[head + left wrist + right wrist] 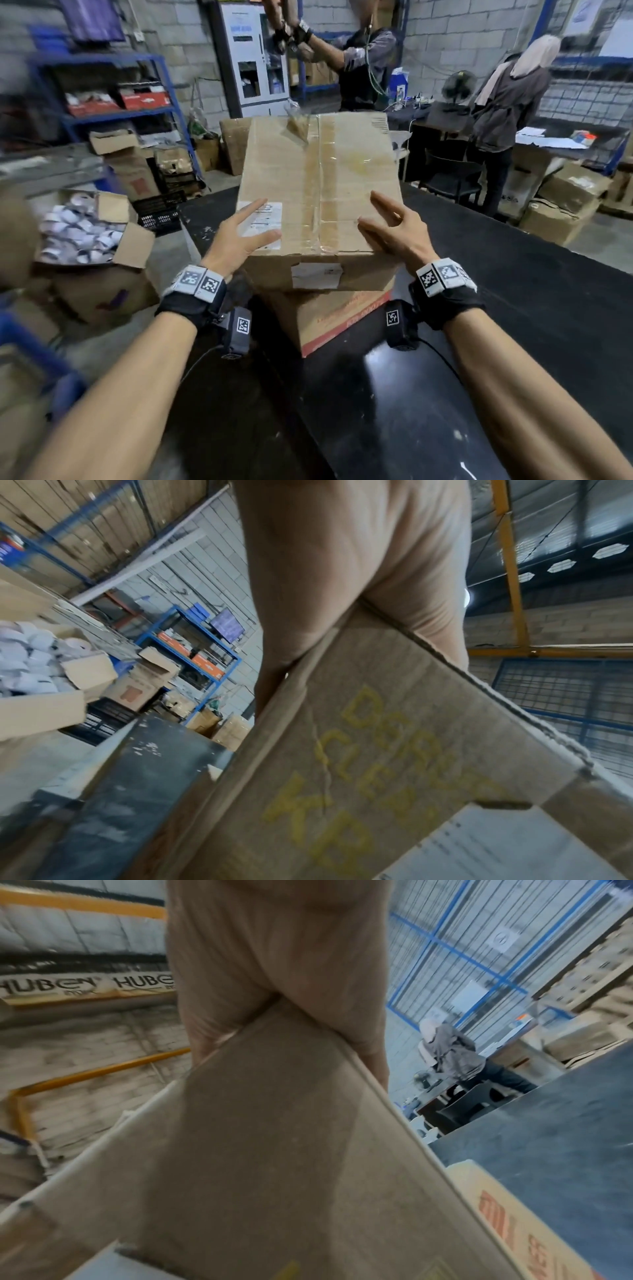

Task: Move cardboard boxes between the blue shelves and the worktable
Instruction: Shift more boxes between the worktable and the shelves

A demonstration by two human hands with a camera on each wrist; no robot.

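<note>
A large taped cardboard box (318, 178) sits on top of a smaller box with red print (329, 318) at the near end of the black worktable (513, 308). My left hand (246, 229) lies with straight, spread fingers on the top box's near left corner, over a white label. My right hand (383, 222) rests with spread fingers on the near right corner. In the left wrist view my palm (342, 561) presses the box's top edge (377, 750), which carries yellow lettering. In the right wrist view my palm (274, 947) sits over the box edge (274, 1150), beside the red-printed box (507, 1218).
Blue shelves (102, 116) with boxes stand at the left. An open carton of white rolls (78, 233) sits near my left arm. One person (363, 61) lifts something at the back, another (507, 102) stands at a desk on the right. Cartons (565, 205) lie on the floor beyond the table.
</note>
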